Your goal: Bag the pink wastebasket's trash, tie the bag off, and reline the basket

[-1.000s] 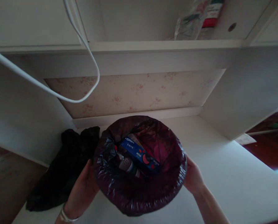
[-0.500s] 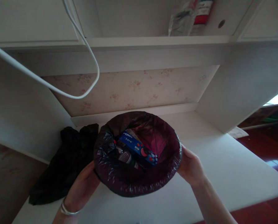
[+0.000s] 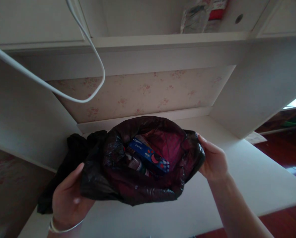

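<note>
We grip the soft, slippery black bag [image 3: 138, 185] by its rim, left hand [image 3: 67, 198] and right hand [image 3: 212, 162] closed on it

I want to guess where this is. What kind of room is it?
Probably a room at home: a white desk with a shelf above, flowered wallpaper behind, and wooden floor. Both hands hold a bin bag.

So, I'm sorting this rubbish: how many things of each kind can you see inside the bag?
Blue Oreo box: 1
Bottle: 1
Total: 2 visible in the bin bag, gripped by the left hand and right hand.
</note>
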A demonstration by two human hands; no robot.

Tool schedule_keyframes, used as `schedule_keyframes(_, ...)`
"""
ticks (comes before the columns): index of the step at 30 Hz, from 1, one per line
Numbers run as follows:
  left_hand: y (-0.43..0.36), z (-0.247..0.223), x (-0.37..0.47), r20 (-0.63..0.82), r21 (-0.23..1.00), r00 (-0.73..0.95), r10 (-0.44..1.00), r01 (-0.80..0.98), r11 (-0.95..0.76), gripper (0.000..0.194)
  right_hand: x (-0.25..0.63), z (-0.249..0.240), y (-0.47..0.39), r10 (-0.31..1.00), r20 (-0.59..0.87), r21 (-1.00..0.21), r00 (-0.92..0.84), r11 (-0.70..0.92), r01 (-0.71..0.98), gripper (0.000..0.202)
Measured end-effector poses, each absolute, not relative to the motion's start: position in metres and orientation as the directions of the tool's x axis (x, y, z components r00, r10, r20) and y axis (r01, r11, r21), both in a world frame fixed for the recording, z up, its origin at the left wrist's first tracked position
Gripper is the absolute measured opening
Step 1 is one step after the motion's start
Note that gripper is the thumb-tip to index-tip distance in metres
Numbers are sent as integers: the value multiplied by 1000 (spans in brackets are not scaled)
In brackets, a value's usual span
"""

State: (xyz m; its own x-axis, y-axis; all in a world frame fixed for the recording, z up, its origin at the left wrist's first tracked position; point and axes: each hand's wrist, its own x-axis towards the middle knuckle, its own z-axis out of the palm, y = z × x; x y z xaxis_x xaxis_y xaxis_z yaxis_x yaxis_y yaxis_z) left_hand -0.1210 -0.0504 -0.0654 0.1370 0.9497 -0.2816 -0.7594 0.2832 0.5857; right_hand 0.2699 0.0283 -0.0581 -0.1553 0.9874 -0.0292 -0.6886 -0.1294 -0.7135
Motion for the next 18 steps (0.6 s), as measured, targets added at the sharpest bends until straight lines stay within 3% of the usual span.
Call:
schedule_keyframes(4, -39, -35, -99, -416, 534, 27, 909, -802, 268, 65, 268, -47, 32, 985, -24, -727, -169, -133, -673, 21)
schedule_keyframes(9, -38, -26, -84, -406, 542, -41, 913, -815, 204, 58, 269, -46, 24, 988, -39, -724, -147, -129, -677, 37)
schedule_keyframes(14, -53, -51, -94, -228, 560, 38, 973, -813, 163, 42, 279, -52, 3, 991, 101, -748, -91, 15, -663, 75)
schedule_keyframes(16, -60, -61, -99, -106, 568, 121, 987, -808, 159, 47, 283, -56, -5, 979, 160, -777, -123, 49, -628, 75)
schedule_keyframes(18, -66, -67, -104, -28, 581, 227, 973, -789, 201, 55, 286, -61, -12, 968, 165, -815, -187, 28, -579, 63)
